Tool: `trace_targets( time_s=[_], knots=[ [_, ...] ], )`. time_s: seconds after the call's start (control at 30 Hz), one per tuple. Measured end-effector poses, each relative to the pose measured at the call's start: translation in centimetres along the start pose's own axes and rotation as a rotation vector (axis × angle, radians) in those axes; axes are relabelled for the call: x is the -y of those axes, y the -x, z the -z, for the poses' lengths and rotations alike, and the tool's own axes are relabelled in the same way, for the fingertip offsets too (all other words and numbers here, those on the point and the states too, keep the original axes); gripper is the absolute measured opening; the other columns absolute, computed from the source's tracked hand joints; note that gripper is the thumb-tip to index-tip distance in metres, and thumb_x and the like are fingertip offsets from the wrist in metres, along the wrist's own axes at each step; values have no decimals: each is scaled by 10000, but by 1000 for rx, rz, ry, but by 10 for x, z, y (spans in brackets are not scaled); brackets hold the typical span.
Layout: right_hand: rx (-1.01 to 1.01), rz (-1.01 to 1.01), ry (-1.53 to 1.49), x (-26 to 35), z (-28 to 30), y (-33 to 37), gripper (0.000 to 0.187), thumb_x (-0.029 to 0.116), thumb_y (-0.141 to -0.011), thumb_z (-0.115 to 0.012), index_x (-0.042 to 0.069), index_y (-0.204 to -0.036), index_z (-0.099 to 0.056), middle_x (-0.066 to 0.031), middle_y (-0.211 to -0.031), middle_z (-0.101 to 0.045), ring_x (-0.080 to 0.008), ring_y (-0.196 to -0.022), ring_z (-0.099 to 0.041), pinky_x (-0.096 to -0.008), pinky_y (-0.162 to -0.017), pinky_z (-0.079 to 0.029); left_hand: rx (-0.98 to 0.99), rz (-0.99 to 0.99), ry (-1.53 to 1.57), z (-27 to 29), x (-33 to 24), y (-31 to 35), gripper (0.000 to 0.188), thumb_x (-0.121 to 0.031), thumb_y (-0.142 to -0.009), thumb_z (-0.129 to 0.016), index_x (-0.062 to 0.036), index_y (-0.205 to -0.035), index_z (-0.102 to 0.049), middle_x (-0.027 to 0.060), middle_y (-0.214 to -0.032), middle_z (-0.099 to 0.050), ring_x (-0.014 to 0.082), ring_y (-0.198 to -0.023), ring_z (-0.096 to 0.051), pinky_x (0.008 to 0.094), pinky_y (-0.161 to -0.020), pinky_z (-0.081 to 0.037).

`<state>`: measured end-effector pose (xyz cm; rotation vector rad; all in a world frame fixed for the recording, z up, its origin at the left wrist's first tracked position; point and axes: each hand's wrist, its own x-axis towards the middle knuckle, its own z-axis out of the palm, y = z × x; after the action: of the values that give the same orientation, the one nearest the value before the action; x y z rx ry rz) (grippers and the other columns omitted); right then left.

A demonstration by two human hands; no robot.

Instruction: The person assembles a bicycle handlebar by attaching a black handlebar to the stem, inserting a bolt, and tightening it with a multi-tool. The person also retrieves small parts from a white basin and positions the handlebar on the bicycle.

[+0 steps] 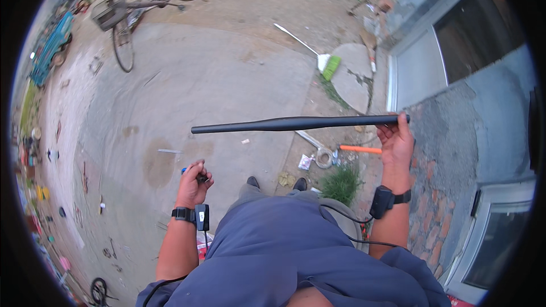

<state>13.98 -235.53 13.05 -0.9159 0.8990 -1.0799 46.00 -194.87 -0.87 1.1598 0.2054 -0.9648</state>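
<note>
1 fisheye view from head, close above shirt (261, 233), facing down toward ground (216, 79).

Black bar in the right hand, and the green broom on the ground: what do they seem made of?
Black bar: likely metal with a satin black coating, from its even, soft sheen; rigid plastic is possible.
Broom: probably plastic, matte-looking, given the uniform bright green bristles and plain white head.

The right hand (396, 141) grips one end of a black handlebar (296, 123), which points leftward above the concrete yard (222, 74). The left hand (193, 186) curls around a small dark object (202, 178), too hidden to identify. Beyond are a green-bristled broom (324, 61) and, farther left, a basket-fronted bicycle (149, 4).
</note>
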Motion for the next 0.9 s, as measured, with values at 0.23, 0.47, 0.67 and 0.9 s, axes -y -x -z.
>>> trace_targets(
  time_s=[0.23, 0.47, 0.67, 0.9],
  knots=[
    [73, -81, -37, -6, -56, 11, 386, 419, -997, -624, 39, -1056, -655, -91, -885, -708, -229, -783, -714, -316, -641, -583, 152, -215, 391, 5, -68, -7, 310, -341, -1019, -620, -97, -1209, -616, -10, -875, -597, 133, -809, -608, 287, -680, -525],
    [221, -159, -33, -26, -101, -18, 387, 391, -1013, -605, 33, -1151, -648, -105, -964, -713, -224, -842, -720, -319, -693, -595, 54, -315, 468, 15, -98, -11, 357, -315, -1028, -607, -108, -1318, -587, 7, -930, -636, 133, -816, -610, 286, -667, -524],
    [444, -229, -110, -59, -171, -81, 405, 336, -1032, -574, 36, -1304, -584, -148, -1087, -722, -234, -894, -730, -347, -754, -614, -49, -400, 532, 21, -117, -28, 381, -333, -1023, -609, -111, -1331, -576, 35, -1044, -662, 143, -846, -632, 289, -669, -542],
    [701, -422, -163, -97, -287, -185, 439, 274, -1021, -507, 12, -1373, -536, -187, -1198, -690, -260, -1001, -721, -396, -826, -615, -235, -543, 547, 3, -157, -57, 358, -366, -1007, -628, -127, -1273, -598, 55, -1072, -687, 154, -859, -649, 290, -656, -523]
  ],
)
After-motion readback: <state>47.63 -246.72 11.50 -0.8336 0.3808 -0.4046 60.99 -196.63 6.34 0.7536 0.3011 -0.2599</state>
